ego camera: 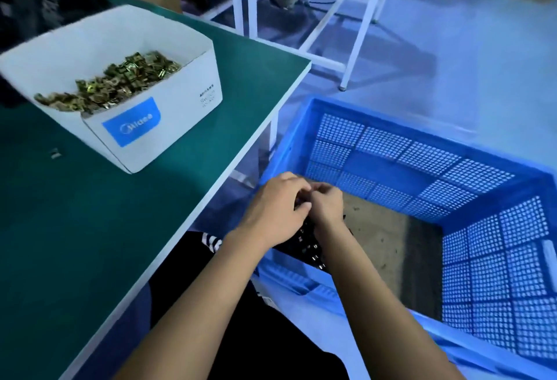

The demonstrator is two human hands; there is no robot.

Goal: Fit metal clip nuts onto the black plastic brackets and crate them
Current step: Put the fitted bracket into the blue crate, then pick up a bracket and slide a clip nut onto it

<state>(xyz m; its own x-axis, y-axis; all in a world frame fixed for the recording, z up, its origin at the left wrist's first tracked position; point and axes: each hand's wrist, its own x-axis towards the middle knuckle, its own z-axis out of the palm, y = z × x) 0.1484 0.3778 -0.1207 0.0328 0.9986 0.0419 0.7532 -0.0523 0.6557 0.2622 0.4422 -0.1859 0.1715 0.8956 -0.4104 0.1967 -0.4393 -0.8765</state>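
Note:
Both my hands meet over the near left corner of the blue crate. My left hand and my right hand have their fingers curled together around a black plastic bracket, whose lower part shows between my wrists with shiny metal clips on it. The top of the bracket is hidden by my fingers. A white cardboard box on the green table holds a heap of brass-coloured clip nuts.
The green table runs along my left, with one loose clip nut on it near the box. The crate stands on the floor to my right, its brown cardboard bottom showing. White table legs stand beyond.

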